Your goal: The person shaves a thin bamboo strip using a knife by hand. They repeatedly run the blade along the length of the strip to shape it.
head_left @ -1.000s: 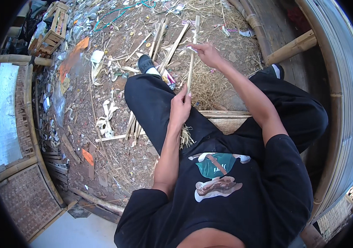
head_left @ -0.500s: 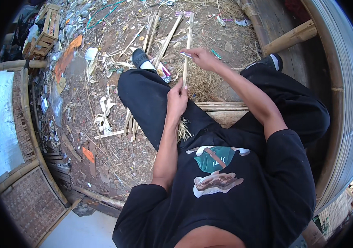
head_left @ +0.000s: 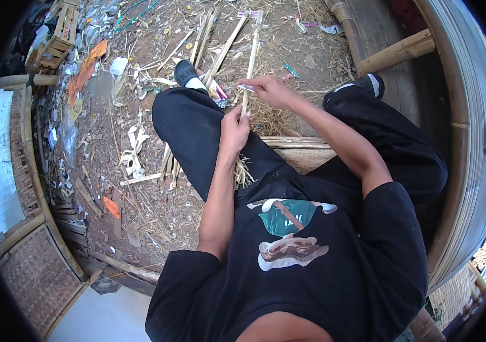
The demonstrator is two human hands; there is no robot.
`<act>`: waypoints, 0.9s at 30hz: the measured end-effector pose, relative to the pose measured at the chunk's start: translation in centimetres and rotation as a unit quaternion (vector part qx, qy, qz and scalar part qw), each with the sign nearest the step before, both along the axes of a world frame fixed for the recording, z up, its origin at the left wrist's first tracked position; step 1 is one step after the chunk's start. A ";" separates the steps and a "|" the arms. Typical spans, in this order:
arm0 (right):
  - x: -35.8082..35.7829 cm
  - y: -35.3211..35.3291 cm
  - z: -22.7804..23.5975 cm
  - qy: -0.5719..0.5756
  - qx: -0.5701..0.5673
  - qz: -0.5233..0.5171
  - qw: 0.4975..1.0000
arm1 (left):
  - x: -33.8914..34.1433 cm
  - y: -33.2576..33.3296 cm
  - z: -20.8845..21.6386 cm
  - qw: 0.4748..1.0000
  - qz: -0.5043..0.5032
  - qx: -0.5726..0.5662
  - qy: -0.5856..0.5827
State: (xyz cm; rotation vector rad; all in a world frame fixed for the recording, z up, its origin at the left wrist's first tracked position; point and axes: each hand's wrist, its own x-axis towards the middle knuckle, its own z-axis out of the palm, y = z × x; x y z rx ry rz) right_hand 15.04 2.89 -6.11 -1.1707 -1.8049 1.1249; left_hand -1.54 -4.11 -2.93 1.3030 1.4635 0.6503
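Observation:
A long pale bamboo strip (head_left: 252, 54) runs away from me over the littered ground. My left hand (head_left: 235, 132) is closed round its near end, above my left thigh. Just beyond it, my right hand (head_left: 274, 92) is closed on what looks like a small knife (head_left: 247, 88). Its short pale blade lies across the strip, and my fingers hide the handle. A frayed tuft of pale fibres (head_left: 243, 172) shows beside my left forearm, on my dark trousers.
More split bamboo strips (head_left: 226, 50) lie past my left foot. Bamboo slats (head_left: 305, 153) cross between my legs. A wooden crate (head_left: 59, 37) stands far left; a bamboo pole (head_left: 398, 52) juts in at right. Woven panels (head_left: 40, 282) edge the left side.
My right hand has drawn nearer to my left along the strip, with the pale blade still against it. The strip leans a little more, and the whole view has shifted slightly.

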 end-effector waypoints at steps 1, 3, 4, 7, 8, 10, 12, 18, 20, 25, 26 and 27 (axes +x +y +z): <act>-0.1 -0.4 -0.2 -0.029 -0.049 0.022 0.998 | -0.1 0.3 -0.3 1.000 -0.004 0.010 0.011; -0.7 -1.0 1.6 -0.051 -0.079 0.031 0.995 | -0.6 0.2 -0.6 1.000 0.011 0.017 0.019; -0.8 -1.0 2.2 -0.070 -0.107 0.036 0.991 | -0.5 0.2 -1.1 1.000 0.017 0.018 0.017; -1.1 -1.8 1.6 0.012 -0.055 0.052 0.997 | -0.7 0.2 -1.5 0.999 0.027 0.025 -0.040; -1.2 -2.1 1.9 -0.001 -0.053 0.074 0.996 | -0.7 0.4 -0.5 1.000 0.025 0.014 -0.013; -1.6 -2.5 2.3 -0.040 -0.106 0.100 0.988 | -0.8 0.3 -0.4 1.000 0.026 0.002 0.012; -1.6 -2.7 3.8 -0.022 -0.117 0.107 0.987 | -0.8 0.3 -0.8 0.997 0.036 -0.017 -0.063; 0.8 -0.4 4.6 0.024 -0.164 0.047 0.985 | -0.6 0.3 1.7 0.977 0.063 -0.097 -0.180; 2.0 0.9 4.3 0.030 -0.144 -0.038 0.988 | -0.4 0.2 2.1 0.971 0.064 -0.102 -0.206; 3.9 2.3 3.5 -0.010 -0.093 -0.096 0.991 | -0.6 0.3 2.5 0.972 0.010 -0.115 -0.203; 3.9 2.5 4.0 -0.030 -0.070 -0.125 0.989 | -0.7 0.4 2.8 0.972 0.015 -0.117 -0.203; 3.9 2.5 4.6 -0.047 -0.063 -0.112 0.991 | -0.8 0.5 3.2 0.970 -0.004 -0.134 -0.202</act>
